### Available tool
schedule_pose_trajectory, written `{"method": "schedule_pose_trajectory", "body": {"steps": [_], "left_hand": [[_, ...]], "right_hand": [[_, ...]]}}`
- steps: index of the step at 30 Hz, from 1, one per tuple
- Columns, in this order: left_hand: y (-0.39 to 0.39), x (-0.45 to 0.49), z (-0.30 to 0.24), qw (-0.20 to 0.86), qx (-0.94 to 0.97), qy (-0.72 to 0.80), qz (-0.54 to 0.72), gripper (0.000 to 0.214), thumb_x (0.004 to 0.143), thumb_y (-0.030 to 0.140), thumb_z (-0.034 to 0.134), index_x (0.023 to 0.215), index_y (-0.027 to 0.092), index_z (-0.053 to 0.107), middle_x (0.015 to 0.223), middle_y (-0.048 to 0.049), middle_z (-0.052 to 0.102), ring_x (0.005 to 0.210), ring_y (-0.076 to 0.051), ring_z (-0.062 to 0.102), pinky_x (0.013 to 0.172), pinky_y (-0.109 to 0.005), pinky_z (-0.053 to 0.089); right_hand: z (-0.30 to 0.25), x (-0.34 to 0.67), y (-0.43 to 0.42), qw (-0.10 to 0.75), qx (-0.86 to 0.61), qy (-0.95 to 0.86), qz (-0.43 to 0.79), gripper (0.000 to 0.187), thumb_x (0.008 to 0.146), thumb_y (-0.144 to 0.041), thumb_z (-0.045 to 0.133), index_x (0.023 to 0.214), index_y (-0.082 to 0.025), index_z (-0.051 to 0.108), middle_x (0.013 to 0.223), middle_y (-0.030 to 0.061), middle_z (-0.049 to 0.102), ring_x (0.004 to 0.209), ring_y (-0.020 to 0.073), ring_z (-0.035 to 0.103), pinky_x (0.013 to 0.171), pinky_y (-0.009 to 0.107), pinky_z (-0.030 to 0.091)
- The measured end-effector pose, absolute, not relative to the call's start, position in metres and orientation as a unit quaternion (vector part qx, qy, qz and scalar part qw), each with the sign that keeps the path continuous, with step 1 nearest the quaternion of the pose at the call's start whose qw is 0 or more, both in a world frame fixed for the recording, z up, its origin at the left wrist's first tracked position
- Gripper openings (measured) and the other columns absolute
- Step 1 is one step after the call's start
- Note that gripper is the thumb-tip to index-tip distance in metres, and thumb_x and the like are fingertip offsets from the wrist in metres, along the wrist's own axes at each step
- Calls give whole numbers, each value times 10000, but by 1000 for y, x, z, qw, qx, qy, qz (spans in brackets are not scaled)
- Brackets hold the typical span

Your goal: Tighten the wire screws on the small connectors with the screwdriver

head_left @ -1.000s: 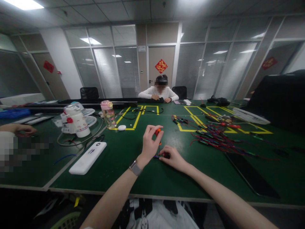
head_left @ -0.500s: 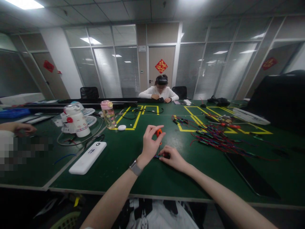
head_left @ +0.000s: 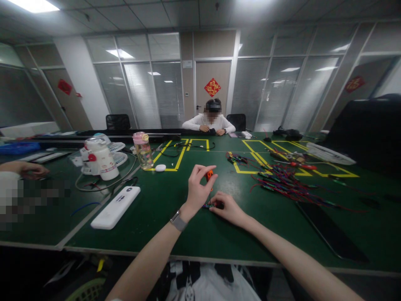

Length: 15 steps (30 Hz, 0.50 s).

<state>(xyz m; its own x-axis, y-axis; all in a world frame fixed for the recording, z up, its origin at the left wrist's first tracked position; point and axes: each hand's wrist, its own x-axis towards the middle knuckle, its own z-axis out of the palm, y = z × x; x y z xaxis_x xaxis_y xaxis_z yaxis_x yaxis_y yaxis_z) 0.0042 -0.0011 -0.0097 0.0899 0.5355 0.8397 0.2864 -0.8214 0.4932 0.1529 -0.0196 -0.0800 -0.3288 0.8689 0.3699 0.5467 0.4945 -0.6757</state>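
My left hand [head_left: 199,188] grips the orange handle of a small screwdriver [head_left: 209,175] between thumb and fingers. The screwdriver stands upright, its thin dark shaft pointing down at the table. Low on the green table, my right hand [head_left: 226,207] pinches a small green circuit piece [head_left: 206,206] at its edge. The screwdriver's tip reaches down beside the right fingertips; whether it touches the piece I cannot tell. Fingers partly hide both things.
Right of my hands lies a heap of red and blue wires [head_left: 282,182] beside a dark flat panel [head_left: 332,230]. To the left are a white power bank [head_left: 115,207], a pink-lided bottle [head_left: 143,151] and a white jug [head_left: 102,161]. A co-worker's hand [head_left: 34,170] rests far left; another person [head_left: 210,119] sits opposite.
My hands stay in the same place. The orange screwdriver handle looks slightly turned between my left fingers.
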Motion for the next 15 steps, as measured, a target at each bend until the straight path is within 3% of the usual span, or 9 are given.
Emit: {"method": "schedule_pose_trajectory", "body": {"steps": [4, 8, 11, 15], "left_hand": [[-3, 4, -10, 128, 738, 280, 600, 254, 929, 254, 494, 1139, 223, 633, 943, -40, 568, 869, -148, 569, 793, -277, 470], [-4, 5, -9, 188, 737, 257, 596, 339, 976, 230, 364, 1253, 215, 559, 1117, -78, 619, 1031, -174, 584, 900, -324, 466], [-3, 5, -9, 209, 729, 253, 601, 311, 959, 231, 415, 1227, 207, 571, 1122, -80, 632, 1037, -177, 595, 905, -327, 472], [-1, 5, -9, 170, 726, 271, 609, 239, 896, 235, 551, 1120, 208, 628, 981, -47, 617, 901, -155, 593, 807, -283, 481]], "right_hand": [[-80, 153, -20, 363, -449, -786, 220, 121, 714, -100, 685, 816, -163, 693, 774, 7, 562, 674, 131, 544, 632, 247, 443], [-79, 153, -20, 363, -445, -788, 222, 118, 717, -107, 682, 819, -165, 695, 784, 9, 569, 680, 132, 551, 639, 249, 451], [-79, 153, -20, 364, -446, -787, 224, 117, 714, -105, 682, 814, -164, 695, 791, 10, 571, 679, 131, 552, 640, 249, 451], [-78, 153, -20, 362, -452, -786, 219, 121, 705, -98, 689, 807, -165, 696, 767, 3, 557, 663, 127, 540, 624, 242, 439]]}}
